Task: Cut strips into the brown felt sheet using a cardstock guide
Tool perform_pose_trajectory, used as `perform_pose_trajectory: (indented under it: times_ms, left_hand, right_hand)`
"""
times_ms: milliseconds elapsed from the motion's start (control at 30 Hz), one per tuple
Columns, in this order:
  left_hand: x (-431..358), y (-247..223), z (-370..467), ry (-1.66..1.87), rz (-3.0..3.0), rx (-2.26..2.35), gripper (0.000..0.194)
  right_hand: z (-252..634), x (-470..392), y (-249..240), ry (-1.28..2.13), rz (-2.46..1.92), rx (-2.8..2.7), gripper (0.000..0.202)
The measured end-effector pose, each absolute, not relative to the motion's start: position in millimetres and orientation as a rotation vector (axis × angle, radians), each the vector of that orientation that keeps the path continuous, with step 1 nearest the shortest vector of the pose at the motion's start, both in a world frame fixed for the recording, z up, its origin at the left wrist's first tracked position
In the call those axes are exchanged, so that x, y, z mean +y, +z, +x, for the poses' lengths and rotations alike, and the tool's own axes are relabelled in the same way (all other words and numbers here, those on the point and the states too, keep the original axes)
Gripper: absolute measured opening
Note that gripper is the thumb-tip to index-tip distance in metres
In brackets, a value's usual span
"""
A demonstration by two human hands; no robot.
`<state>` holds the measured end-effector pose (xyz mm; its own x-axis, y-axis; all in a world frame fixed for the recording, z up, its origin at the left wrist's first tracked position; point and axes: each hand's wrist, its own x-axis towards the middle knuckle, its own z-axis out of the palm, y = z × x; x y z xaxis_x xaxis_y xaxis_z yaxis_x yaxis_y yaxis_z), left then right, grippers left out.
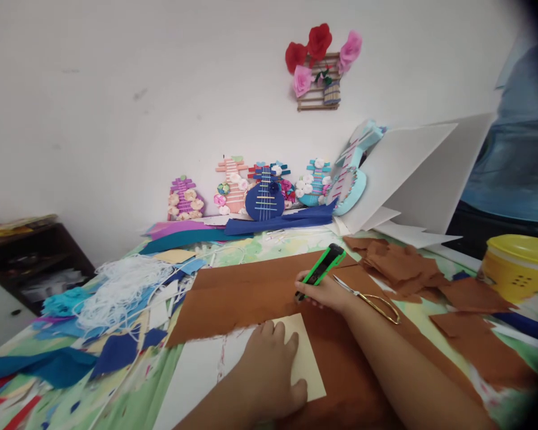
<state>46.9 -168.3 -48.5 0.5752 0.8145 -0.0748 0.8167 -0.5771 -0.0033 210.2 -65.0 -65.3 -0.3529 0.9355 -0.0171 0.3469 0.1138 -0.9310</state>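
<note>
My right hand [323,291] is closed around a green and black utility knife [325,269]; its lower end is over the brown felt sheet [242,292]. My left hand [273,367] lies with its fingers spread on a cream-coloured rectangular card [308,364], pressing it down on the felt. White paper or board [192,376] with reddish marks shows at the left of that hand, beside the felt's ragged edge. Gold-handled scissors [376,307] rest on the felt right beside my right wrist. Whether the blade touches the felt cannot be made out.
Brown felt scraps [399,266] lie at the right near a yellow tub [517,266]. Tangled white cord [123,289] and coloured scraps cover the left side. Several small felt instruments, one of them dark blue [264,197], stand along the wall. White boards [399,173] lean behind at the right.
</note>
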Motion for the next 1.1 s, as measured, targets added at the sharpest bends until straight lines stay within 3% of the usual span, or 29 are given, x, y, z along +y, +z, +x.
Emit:
perform_pose_trajectory:
  times_ms: [367, 1100]
  left_hand:
    - [-144, -66, 39, -0.001, 2.942, 0.989, 0.063]
    - [-134, -83, 25, 0.067, 2.709, 0.906, 0.068]
  right_hand:
    - [199, -64, -66, 1.051, -1.167, -1.811, 0.012]
    - [213, -80, -90, 0.689, -1.364, -1.875, 0.026]
